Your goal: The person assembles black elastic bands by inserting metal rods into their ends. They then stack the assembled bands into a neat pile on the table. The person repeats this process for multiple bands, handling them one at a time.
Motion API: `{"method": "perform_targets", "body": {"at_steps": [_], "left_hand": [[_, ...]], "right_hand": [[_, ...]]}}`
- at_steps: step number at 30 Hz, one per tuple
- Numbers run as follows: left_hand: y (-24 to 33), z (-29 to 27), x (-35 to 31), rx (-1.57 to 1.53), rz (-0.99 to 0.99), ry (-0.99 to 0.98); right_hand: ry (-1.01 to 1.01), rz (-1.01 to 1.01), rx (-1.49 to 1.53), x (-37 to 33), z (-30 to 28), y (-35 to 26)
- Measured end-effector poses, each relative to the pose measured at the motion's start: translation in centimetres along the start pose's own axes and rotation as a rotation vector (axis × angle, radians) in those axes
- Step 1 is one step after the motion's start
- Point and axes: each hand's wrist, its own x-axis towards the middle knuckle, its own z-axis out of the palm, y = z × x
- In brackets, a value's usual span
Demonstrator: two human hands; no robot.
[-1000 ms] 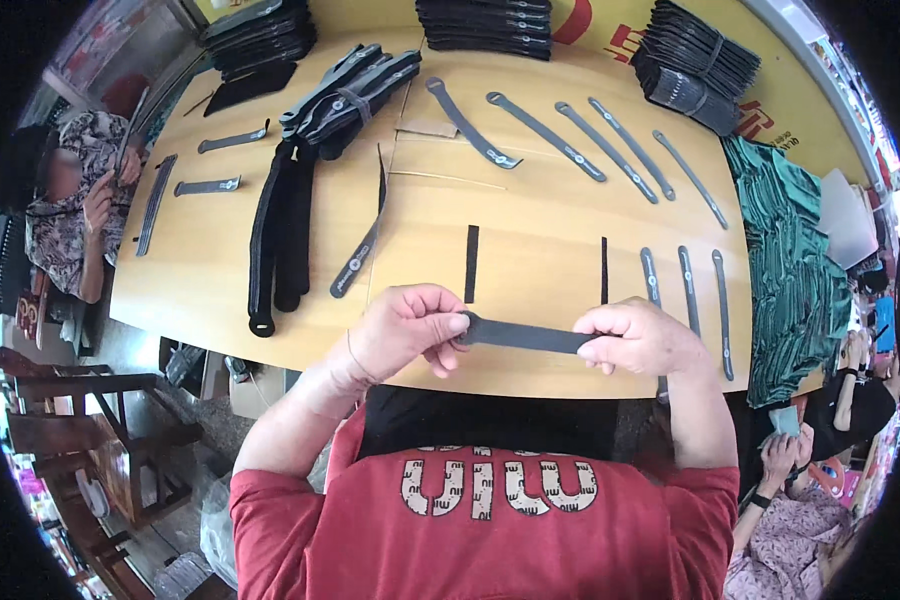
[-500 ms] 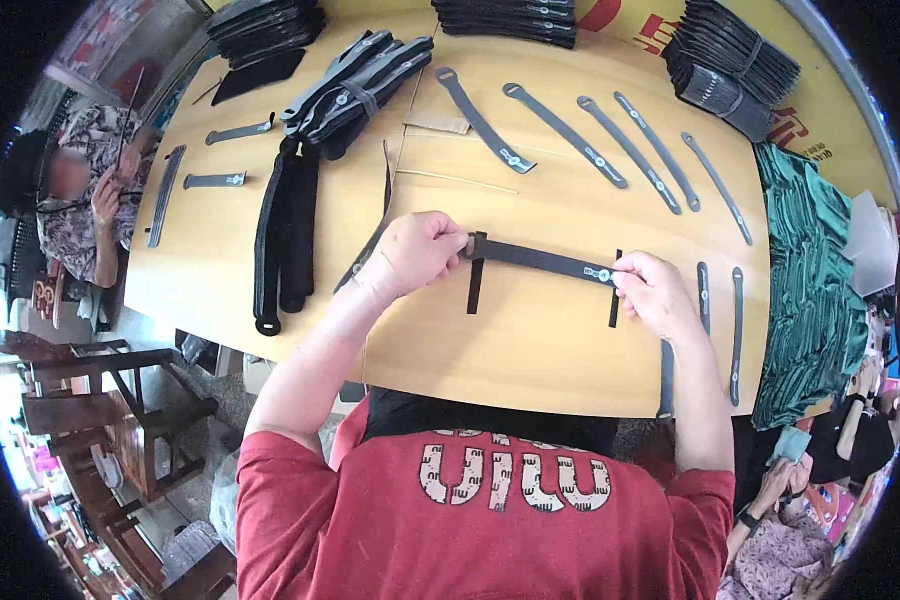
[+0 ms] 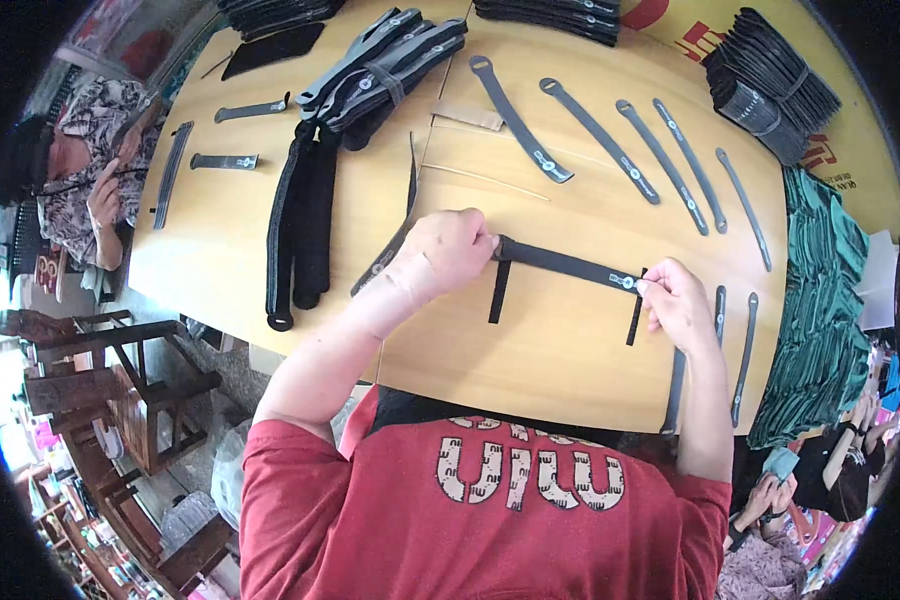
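My left hand (image 3: 452,247) pinches one end of a dark grey fabric strap (image 3: 572,264). At the strap's other end, beside a small white printed mark, the fingertips of my right hand (image 3: 678,305) are closed on it. The strap is stretched straight between both hands, just over the table. Two narrow black strips lie crosswise near its ends, a left strip (image 3: 498,292) and a right strip (image 3: 634,322) partly covered by my right hand. A longer dark strap (image 3: 410,190) lies beyond my left wrist.
Several slotted straps (image 3: 598,140) lie spread on the wooden table (image 3: 470,355). A bundle of straps (image 3: 375,80) hangs over long black strips (image 3: 312,225). Dark stacks (image 3: 760,90) stand at the back; green fabric (image 3: 825,310) is heaped at right. Another person (image 3: 95,160) is at far left.
The whole view has shifted slightly, so the table and hands appear a little to the right. Both hands keep hold of the strap's ends; my right fingers have loosened or turned slightly.
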Motion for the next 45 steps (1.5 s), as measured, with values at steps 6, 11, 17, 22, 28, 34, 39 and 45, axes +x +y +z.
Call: {"method": "perform_targets", "body": {"at_steps": [6, 11, 17, 22, 28, 34, 39, 45], "left_hand": [[0.0, 0.3, -0.2, 0.025, 0.002, 0.017], [0.1, 0.4, -0.6, 0.059, -0.004, 0.059], [2.2, 1.3, -3.3, 0.189, 0.409, 0.338], [0.7, 3.8, -3.7, 0.375, 0.509, 0.249], [1.4, 3.8, -3.8, 0.381, 0.458, 0.209], [0.7, 4.0, -3.8, 0.399, 0.489, 0.25], [0.9, 4.3, -3.9, 0.305, 0.474, 0.294], [0.5, 0.0, -4.3, 0.151, 0.392, 0.336]], "right_hand": [[0.0, 0.037, -0.039, 0.3, 0.0, -0.2], [0.017, 0.034, -0.065, 0.0, 0.1, -0.5], [0.031, -0.004, -0.114, 0.2, 0.1, -0.2], [-0.025, -0.023, -0.071, 0.1, -0.8, 0.2], [0.41, -0.521, -0.57, -0.9, -0.9, 1.2], [0.03, -0.95, -0.597, -2.6, 9.8, -1.5], [0.156, -0.67, -0.858, -3.7, 4.3, 1.4], [0.302, -0.638, -0.686, -5.1, 1.9, 1.3]]}}
